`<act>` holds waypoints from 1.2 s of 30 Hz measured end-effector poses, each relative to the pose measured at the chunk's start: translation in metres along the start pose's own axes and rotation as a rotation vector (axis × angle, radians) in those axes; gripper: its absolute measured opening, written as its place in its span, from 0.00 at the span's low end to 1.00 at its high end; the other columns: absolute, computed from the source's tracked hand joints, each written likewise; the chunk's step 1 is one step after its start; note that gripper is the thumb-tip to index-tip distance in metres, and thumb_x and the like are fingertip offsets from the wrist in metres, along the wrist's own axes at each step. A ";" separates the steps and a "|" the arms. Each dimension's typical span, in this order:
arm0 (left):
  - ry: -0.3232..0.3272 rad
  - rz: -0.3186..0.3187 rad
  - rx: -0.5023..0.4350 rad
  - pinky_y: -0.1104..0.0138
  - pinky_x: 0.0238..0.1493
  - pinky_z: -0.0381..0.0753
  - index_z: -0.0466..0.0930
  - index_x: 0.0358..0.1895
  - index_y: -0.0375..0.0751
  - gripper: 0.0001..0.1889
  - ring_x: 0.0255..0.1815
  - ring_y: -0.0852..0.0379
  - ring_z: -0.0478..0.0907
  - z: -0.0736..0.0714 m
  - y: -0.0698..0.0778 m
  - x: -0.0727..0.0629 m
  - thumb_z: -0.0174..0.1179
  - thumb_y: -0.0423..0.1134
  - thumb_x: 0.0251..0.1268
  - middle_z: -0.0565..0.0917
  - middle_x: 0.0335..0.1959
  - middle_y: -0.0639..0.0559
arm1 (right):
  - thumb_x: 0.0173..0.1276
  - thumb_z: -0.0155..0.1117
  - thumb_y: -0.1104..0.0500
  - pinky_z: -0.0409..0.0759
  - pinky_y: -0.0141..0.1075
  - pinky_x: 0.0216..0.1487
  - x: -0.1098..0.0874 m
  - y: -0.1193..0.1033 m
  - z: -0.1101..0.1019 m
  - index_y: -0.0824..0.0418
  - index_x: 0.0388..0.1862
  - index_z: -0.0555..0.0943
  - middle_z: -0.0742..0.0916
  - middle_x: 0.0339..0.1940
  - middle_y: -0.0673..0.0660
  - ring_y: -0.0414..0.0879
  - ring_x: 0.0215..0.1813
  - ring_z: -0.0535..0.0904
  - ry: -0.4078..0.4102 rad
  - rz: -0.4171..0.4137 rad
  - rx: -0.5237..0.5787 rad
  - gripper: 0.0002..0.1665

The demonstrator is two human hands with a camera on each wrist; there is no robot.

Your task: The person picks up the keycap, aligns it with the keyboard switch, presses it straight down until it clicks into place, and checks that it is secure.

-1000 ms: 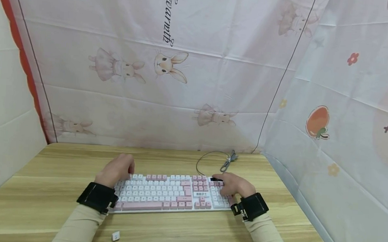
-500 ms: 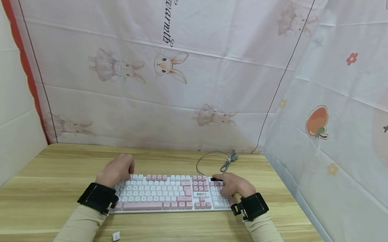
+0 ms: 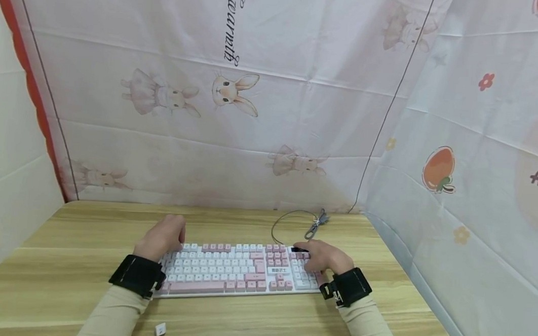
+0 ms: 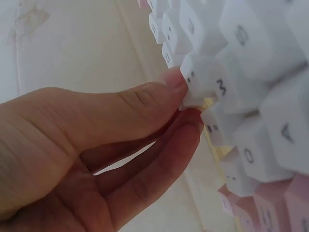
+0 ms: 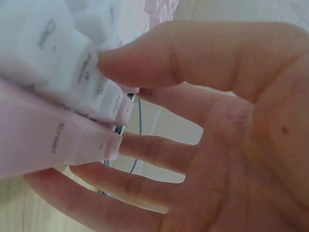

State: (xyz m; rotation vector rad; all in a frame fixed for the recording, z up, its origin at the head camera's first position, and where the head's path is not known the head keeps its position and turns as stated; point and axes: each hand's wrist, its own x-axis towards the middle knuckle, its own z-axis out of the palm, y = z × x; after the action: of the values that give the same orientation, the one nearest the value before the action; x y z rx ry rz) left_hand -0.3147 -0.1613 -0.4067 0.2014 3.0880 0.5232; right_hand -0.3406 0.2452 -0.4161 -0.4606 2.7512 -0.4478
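A full-size keyboard (image 3: pixel 213 274) with white and pink keys lies on the table. At its far left end, my left hand (image 3: pixel 160 237) has its thumb and finger pinching a white keycap (image 4: pixel 198 79) in the outermost row, as the left wrist view shows. My right hand (image 3: pixel 325 256) steadies the right end. In the right wrist view, the right thumb (image 5: pixel 145 60) presses the number-pad keys while the other fingers spread around the keyboard's edge. One loose white keycap (image 3: pixel 160 329) sits on the table in front of the keyboard.
Behind the keyboard lies its grey cable (image 3: pixel 317 225), tied in a small bundle. The wooden table (image 3: pixel 242 321) is bordered at the back and sides by printed fabric (image 3: pixel 268 178) hanging as walls.
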 end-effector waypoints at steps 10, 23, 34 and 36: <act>0.003 -0.016 -0.002 0.61 0.33 0.81 0.86 0.29 0.35 0.08 0.32 0.52 0.77 -0.001 0.002 0.000 0.73 0.21 0.51 0.84 0.31 0.47 | 0.56 0.64 0.73 0.80 0.37 0.28 -0.001 -0.001 0.000 0.53 0.78 0.70 0.79 0.66 0.61 0.45 0.28 0.78 0.000 0.002 0.004 0.48; -0.004 -0.024 0.028 0.63 0.30 0.79 0.85 0.25 0.37 0.08 0.30 0.53 0.77 -0.003 0.003 0.003 0.70 0.21 0.52 0.83 0.29 0.48 | 0.57 0.65 0.73 0.81 0.38 0.27 0.000 -0.001 0.001 0.52 0.78 0.70 0.79 0.65 0.61 0.45 0.31 0.79 0.000 -0.005 -0.001 0.47; -0.004 -0.023 0.030 0.66 0.26 0.74 0.83 0.20 0.38 0.11 0.26 0.54 0.75 -0.003 0.005 0.003 0.69 0.19 0.52 0.82 0.25 0.48 | 0.56 0.64 0.73 0.80 0.36 0.26 0.001 0.000 0.001 0.52 0.78 0.70 0.79 0.66 0.61 0.45 0.26 0.77 -0.005 0.007 0.016 0.48; -0.006 -0.030 0.024 0.66 0.26 0.73 0.83 0.21 0.38 0.12 0.26 0.54 0.74 -0.003 0.005 0.003 0.69 0.19 0.52 0.81 0.24 0.49 | 0.56 0.63 0.73 0.80 0.36 0.26 0.001 0.000 0.001 0.52 0.78 0.70 0.79 0.66 0.61 0.45 0.26 0.77 -0.006 0.008 0.016 0.48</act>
State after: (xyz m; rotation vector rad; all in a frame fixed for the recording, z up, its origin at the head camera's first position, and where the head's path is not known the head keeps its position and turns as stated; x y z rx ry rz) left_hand -0.3168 -0.1572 -0.4026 0.1564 3.0873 0.4838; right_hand -0.3406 0.2445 -0.4174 -0.4463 2.7411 -0.4656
